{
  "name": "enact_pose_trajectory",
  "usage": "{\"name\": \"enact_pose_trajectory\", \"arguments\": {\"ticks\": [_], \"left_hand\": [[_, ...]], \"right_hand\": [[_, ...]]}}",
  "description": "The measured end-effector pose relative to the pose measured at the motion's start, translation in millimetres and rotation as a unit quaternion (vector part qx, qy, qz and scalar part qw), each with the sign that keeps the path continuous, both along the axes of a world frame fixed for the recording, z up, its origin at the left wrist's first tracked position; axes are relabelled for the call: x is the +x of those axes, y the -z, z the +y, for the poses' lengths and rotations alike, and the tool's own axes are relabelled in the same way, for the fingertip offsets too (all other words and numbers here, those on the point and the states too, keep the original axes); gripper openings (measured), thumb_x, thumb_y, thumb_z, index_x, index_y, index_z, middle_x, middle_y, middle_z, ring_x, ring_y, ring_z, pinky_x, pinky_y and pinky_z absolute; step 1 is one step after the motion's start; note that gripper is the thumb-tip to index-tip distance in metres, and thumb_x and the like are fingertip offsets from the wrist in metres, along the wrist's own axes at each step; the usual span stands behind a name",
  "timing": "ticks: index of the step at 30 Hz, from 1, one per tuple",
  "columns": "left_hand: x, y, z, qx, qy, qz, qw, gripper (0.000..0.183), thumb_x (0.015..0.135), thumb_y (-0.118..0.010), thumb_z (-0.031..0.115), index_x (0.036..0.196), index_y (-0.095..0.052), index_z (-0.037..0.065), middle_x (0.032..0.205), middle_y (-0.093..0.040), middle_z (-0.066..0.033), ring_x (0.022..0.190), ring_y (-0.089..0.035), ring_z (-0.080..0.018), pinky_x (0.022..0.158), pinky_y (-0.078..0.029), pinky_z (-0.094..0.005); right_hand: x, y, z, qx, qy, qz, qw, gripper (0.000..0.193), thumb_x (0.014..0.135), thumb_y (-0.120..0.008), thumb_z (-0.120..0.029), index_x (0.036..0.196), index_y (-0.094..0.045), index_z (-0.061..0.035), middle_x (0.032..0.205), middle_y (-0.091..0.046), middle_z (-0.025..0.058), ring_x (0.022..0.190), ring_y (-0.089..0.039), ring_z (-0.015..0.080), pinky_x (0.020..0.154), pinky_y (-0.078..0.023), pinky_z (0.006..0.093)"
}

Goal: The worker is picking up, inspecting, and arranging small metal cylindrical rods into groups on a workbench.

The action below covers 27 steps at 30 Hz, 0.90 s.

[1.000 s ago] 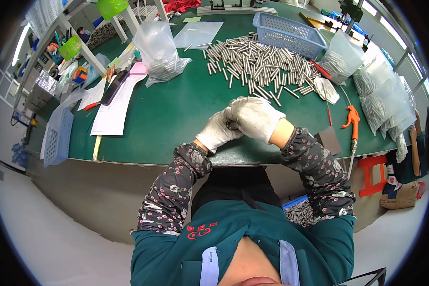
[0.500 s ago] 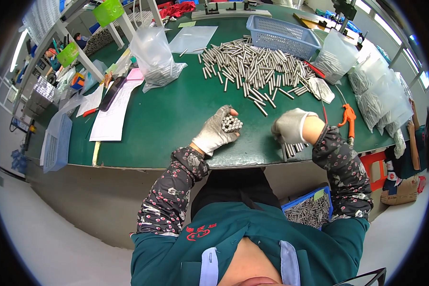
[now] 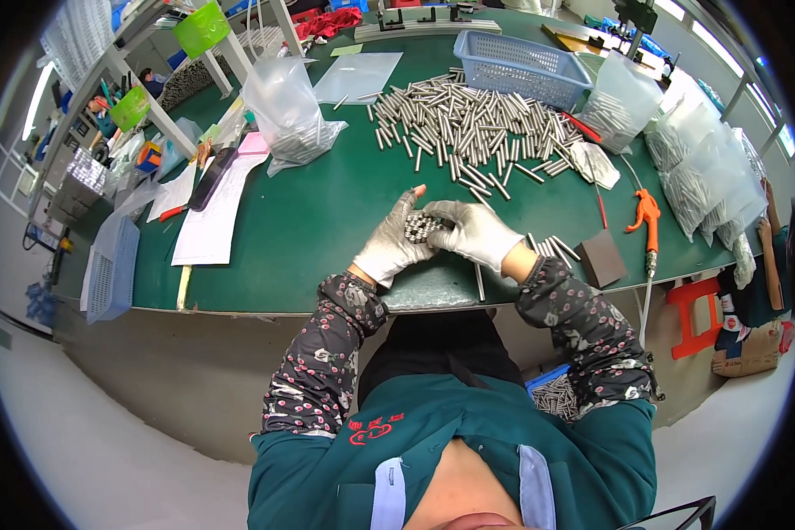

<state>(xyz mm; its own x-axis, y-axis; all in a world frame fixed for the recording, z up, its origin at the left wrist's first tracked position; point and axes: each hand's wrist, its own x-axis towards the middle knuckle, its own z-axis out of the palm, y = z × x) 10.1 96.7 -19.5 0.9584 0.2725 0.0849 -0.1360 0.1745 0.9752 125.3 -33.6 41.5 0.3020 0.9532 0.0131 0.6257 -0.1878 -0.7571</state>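
My left hand, in a pale work glove with a bare thumb tip, is wrapped round a bundle of short metal pins, their round ends facing up. Against the bundle's right side press the bent fingers of my gloved right hand, which partly cover it. A single pin shows below the right palm; whether it lies on the table or is held I cannot tell. Several loose pins lie right of that hand, next to a dark brown block. A large pile of pins spreads across the green table.
Behind the pile stands a blue plastic basket. Bags of pins line the right side, near an orange air gun. Another bag, papers and a phone are at left. A blue bin sits below the edge.
My right hand has moved left from the loose pins to the bundle in my left hand. The brown block and some loose pins that it covered now show.
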Motion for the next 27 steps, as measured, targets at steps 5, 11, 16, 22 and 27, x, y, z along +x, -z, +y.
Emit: {"name": "enact_pose_trajectory", "arguments": {"ticks": [5, 11, 16, 22, 27], "left_hand": [[-0.7, -1.2, 4.0, -0.018, 0.005, -0.004, 1.0, 0.105, 0.06, -0.082, 0.005, 0.142, -0.016, 0.004, 0.115, -0.052, -0.0051, 0.099, -0.053, -0.0127, 0.084, -0.045, -0.0233], [-6.2, -4.8, 2.1, 0.052, -0.023, 0.016, 0.998, 0.101, 0.06, -0.082, 0.005, 0.141, -0.021, 0.004, 0.096, -0.061, -0.0017, 0.095, -0.054, -0.0098, 0.102, -0.03, -0.0308], [-7.9, -13.7, -4.3, 0.035, -0.037, 0.012, 0.999, 0.097, 0.062, -0.076, -0.001, 0.142, -0.022, 0.006, 0.084, -0.06, 0.0, 0.084, -0.054, -0.0094, 0.091, -0.034, -0.0269], [-4.7, -10.7, -5.5, 0.073, -0.055, 0.013, 0.996, 0.094, 0.064, -0.073, -0.005, 0.142, -0.023, 0.007, 0.084, -0.058, -0.0014, 0.077, -0.056, -0.0089, 0.074, -0.046, -0.0217], [-10.6, -12.0, -2.9, 0.053, -0.054, 0.01, 0.997, 0.1, 0.061, -0.083, 0.01, 0.141, -0.025, 0.006, 0.089, -0.061, -0.0035, 0.083, -0.056, -0.0097, 0.079, -0.044, -0.0228]], "right_hand": [[-0.8, 9.7, 7.9, 0.022, 0.006, 0.077, 0.997, 0.053, 0.077, -0.068, -0.028, 0.119, -0.054, -0.0001, 0.095, -0.065, 0.0161, 0.088, -0.063, 0.0213, 0.081, -0.048, 0.0295], [-39.2, -21.4, -20.3, -0.038, 0.151, -0.222, 0.962, 0.04, 0.075, -0.062, -0.042, 0.088, -0.06, -0.0038, 0.078, -0.065, 0.0164, 0.075, -0.064, 0.0324, 0.066, -0.051, 0.0397], [-58.1, -3.1, -33.9, -0.089, 0.057, -0.269, 0.957, 0.025, 0.073, -0.06, -0.03, 0.078, -0.063, -0.0058, 0.07, -0.064, 0.014, 0.068, -0.065, 0.0316, 0.063, -0.05, 0.0413], [-37.1, -3.3, -51.9, -0.102, 0.07, -0.308, 0.943, 0.015, 0.071, -0.056, -0.022, 0.068, -0.062, -0.0082, 0.064, -0.062, 0.0157, 0.062, -0.062, 0.0332, 0.059, -0.049, 0.0424], [16.4, -28.1, -94.5, -0.124, 0.229, -0.394, 0.882, 0.015, 0.072, -0.054, -0.02, 0.071, -0.063, -0.0081, 0.065, -0.062, 0.0147, 0.063, -0.062, 0.0323, 0.06, -0.05, 0.0419]]}}
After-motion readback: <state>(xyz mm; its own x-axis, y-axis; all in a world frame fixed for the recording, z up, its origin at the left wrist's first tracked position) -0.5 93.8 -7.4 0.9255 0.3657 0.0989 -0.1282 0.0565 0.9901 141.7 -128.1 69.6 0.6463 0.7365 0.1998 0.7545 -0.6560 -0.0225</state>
